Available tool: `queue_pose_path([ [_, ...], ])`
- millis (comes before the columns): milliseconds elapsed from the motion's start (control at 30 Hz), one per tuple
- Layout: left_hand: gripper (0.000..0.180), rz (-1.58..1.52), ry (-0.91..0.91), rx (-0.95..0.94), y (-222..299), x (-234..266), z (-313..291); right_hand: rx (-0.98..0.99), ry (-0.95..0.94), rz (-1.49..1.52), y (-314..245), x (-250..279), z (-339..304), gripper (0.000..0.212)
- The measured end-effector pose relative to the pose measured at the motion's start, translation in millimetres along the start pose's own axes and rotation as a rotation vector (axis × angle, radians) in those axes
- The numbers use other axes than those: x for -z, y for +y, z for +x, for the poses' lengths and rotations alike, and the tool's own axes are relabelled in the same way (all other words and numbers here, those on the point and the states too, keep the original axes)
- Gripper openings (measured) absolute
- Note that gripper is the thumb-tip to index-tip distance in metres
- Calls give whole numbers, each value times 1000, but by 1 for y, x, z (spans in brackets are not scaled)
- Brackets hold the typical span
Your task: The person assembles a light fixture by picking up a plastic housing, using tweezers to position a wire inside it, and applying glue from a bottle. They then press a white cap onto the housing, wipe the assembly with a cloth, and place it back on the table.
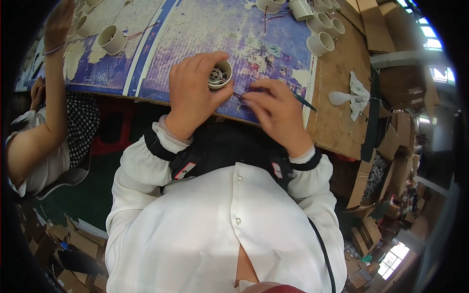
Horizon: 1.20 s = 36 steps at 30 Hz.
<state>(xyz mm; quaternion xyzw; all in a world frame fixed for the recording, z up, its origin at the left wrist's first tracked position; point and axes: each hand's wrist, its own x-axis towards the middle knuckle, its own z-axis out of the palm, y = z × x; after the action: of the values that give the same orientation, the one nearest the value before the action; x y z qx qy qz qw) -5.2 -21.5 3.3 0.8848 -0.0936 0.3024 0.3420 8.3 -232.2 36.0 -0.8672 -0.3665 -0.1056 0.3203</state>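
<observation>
My left hand (193, 90) wraps round a white cup-shaped housing (227, 69) near the front edge of the table. The housing tilts so that its open end shows a round metal part with wires (216, 75) inside. Beside it, my right hand (278, 107) is closed, thumb and fingertips pinching thin dark wires (238, 95) that come from the housing's lower side. A slim dark green pointed tool (305, 102) sticks out past the back of my right hand; the hand hides the rest, so its kind is unclear.
More white housings (320, 44) cluster at the far right, some trailing red wires. Another housing (112, 40) stands at far left, near a co-worker's arm (56, 97). A white spoon-like piece (339, 98) and crumpled white cloth (359, 95) lie right. Cardboard boxes (373, 180) stand beyond.
</observation>
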Motion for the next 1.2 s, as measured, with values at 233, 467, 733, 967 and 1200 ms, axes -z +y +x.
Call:
queue_pose_path([
  [233, 47, 71, 7, 47, -15, 7, 11, -289, -175, -402, 23, 51, -15, 26],
  [467, 56, 73, 57, 89, -16, 2, 8, -118, -133, -297, 28, 44, 1, 23],
  [733, 59, 47, 60, 109, -17, 2, 5, -182, -6, 316, 25, 3, 46, 15],
  [967, 59, 25, 41, 118, -19, 2, 4, -237, 212, 726, 2, -16, 68, 11],
  [1200, 61, -6, 28, 128, -20, 2, 5, -209, 88, 599, -8, -31, 74, 12],
])
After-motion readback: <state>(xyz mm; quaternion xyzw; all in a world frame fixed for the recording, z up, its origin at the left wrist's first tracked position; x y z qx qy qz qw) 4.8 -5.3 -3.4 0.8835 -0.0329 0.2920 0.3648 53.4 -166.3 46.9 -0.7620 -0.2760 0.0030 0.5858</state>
